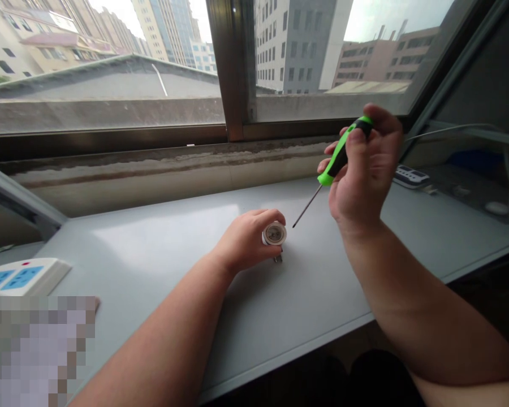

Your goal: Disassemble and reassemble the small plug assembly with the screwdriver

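Observation:
My left hand point(248, 237) is closed around a small white lamp holder point(275, 233), just above the table. Its round open end faces me, with metal parts visible inside, and metal prongs stick out below. In my right hand point(367, 164), raised to the right, is a screwdriver point(338, 155) with a green and black handle. The thin shaft slants down to the left. Its tip is close to the lamp holder on the right, with a gap between them. My fingers hide part of both things.
The pale grey table point(161, 271) stands against a window wall. At the left edge is a white power strip point(46, 274) with blue sockets, beside a pixelated patch. A dark and white device point(411, 176) lies at the far right, near cables. A metal window frame point(233, 68) rises behind.

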Demonstrator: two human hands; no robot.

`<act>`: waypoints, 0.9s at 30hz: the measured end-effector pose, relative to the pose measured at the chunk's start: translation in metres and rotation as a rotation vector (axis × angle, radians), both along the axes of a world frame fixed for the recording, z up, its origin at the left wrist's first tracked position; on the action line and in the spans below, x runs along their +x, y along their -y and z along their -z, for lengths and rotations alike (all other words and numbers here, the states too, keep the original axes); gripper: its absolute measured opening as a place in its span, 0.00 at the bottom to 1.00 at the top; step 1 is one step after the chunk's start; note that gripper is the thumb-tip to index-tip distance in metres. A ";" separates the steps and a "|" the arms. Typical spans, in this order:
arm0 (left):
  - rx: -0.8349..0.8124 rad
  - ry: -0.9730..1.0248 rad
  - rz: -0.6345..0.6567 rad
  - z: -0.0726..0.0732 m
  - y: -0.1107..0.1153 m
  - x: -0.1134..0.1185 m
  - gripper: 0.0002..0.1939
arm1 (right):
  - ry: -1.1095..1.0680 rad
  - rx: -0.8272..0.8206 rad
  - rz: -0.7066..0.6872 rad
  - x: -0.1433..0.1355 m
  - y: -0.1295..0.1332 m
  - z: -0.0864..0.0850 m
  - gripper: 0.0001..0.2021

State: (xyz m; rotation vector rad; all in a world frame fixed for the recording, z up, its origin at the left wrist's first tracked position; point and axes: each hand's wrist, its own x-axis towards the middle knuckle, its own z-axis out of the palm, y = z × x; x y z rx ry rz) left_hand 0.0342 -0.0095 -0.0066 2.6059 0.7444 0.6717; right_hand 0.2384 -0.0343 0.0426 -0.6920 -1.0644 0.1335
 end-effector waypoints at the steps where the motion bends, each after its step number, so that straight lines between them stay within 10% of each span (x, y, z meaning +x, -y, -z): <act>1: 0.009 0.000 -0.005 0.000 0.000 0.000 0.16 | 0.003 -0.066 -0.009 0.008 -0.007 0.004 0.13; 10: 0.131 0.099 -0.042 0.003 -0.001 -0.001 0.16 | 0.382 -0.928 -0.089 0.022 -0.046 0.056 0.17; 27: 0.048 0.138 -0.352 0.003 -0.010 -0.011 0.17 | 0.870 -1.105 0.067 0.018 -0.047 0.067 0.16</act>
